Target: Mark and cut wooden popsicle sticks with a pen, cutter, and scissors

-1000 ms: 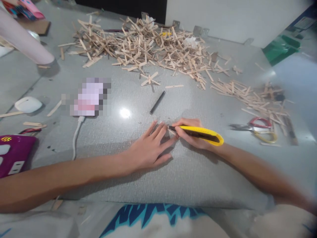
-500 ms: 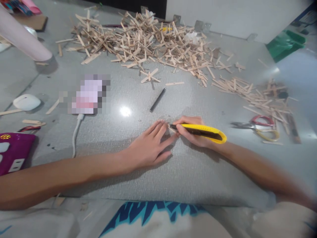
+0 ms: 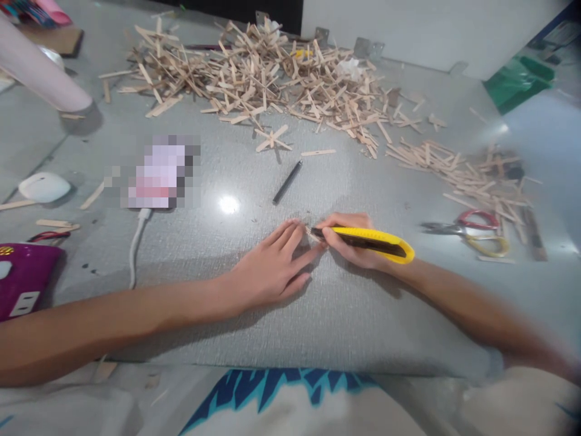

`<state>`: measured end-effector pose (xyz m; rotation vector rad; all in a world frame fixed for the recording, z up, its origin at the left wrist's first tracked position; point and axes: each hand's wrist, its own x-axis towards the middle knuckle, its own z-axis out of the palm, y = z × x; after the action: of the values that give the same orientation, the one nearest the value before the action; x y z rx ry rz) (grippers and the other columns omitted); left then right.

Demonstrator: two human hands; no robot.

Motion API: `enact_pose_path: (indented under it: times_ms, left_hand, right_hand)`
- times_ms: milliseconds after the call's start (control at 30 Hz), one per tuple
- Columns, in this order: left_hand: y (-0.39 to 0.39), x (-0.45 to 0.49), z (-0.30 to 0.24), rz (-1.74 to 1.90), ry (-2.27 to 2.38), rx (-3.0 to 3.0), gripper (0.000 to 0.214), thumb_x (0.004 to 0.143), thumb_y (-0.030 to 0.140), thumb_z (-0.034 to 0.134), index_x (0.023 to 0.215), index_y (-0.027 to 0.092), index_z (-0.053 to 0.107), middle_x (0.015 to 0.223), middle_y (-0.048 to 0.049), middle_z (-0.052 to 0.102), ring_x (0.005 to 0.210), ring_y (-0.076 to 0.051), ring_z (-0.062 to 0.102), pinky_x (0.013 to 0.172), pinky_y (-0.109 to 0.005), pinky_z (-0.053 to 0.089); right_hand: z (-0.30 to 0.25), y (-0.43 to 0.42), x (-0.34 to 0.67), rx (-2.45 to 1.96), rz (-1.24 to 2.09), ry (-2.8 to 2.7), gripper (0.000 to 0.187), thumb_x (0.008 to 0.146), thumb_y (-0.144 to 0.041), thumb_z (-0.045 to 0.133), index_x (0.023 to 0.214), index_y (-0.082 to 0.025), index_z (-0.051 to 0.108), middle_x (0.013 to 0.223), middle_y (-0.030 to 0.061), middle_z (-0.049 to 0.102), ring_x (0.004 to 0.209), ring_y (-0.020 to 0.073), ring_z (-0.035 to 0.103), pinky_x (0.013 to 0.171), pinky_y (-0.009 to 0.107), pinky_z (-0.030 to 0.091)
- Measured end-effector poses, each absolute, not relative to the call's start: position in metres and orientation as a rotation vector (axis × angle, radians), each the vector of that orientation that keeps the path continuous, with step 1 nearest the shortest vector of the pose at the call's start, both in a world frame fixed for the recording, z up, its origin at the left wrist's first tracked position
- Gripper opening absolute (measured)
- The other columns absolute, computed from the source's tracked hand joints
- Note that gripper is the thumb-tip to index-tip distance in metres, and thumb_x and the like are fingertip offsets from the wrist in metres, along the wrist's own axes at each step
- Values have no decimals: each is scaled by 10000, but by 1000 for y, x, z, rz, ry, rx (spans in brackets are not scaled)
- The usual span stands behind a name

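In my right hand I hold a yellow and black utility knife, its handle pointing right and its blade end toward my left fingertips. My left hand lies palm down on the table with fingers stretched out. Its fingertips press on a small pale wooden piece, mostly covered by both hands. The knife's tip meets this piece, though the exact contact is too small to make out. Beyond the hands lies a dark pen-like rod, with a star of crossed craft sticks behind it.
A large heap of craft sticks spreads along the back, and loose sticks trail right. Scissors lie at right. To the left are a blurred-out phone on a white cable, a white case and a purple device.
The view has shifted very slightly. Both hands and the knife keep nearly the same place on the table.
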<state>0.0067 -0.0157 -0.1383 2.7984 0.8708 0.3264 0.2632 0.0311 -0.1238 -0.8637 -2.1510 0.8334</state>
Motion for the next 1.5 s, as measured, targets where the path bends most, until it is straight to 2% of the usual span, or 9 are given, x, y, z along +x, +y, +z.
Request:
enact_pose_path:
  times_ms: [233, 600, 833, 1167, 1500]
  left_hand:
    - [-14, 6, -139, 321, 865, 2806, 574, 1139, 367, 473, 1685, 198, 421, 1661, -220, 462, 1645, -456, 386, 1355, -694, 353]
    - [-16, 6, -146, 374, 859, 2803, 635, 1138, 386, 487, 1732, 196, 369, 1703, -234, 442, 1671, -470, 364, 1365, -705, 331]
    - [-16, 5, -143, 350, 845, 2740, 590, 1151, 398, 493, 1712, 233, 412, 1796, -212, 363, 1704, -473, 305, 1372, -724, 301]
    - [-16, 7, -139, 338, 854, 2769, 528, 1132, 392, 533, 1621, 195, 512, 1727, -231, 429, 1682, -483, 342, 1368, -720, 322]
    - [-15, 7, -141, 323, 852, 2774, 548, 1138, 399, 514, 1649, 202, 483, 1738, -240, 413, 1679, -492, 349, 1358, -728, 332]
  right_hand:
    - [-123, 31, 266, -910, 851, -2162, 262, 1119, -322, 593, 915, -213, 717, 820, 30, 776, 682, 159, 692, 647, 297, 496]
    - [-129, 30, 266, -942, 813, -2103, 180, 1100, -341, 641, 1034, -240, 775, 864, 11, 810, 697, 150, 716, 660, 283, 535]
    - [-127, 32, 263, -911, 832, -2123, 157, 1094, -316, 656, 1055, -229, 781, 861, 12, 808, 700, 145, 715, 683, 284, 545]
    - [-126, 32, 263, -904, 840, -2142, 155, 1100, -348, 674, 1071, -234, 776, 867, 11, 806, 707, 152, 720, 689, 295, 547]
    - [-126, 33, 263, -854, 830, -2158, 138, 1103, -307, 668, 1079, -222, 773, 873, 11, 801, 701, 143, 714, 678, 281, 537]
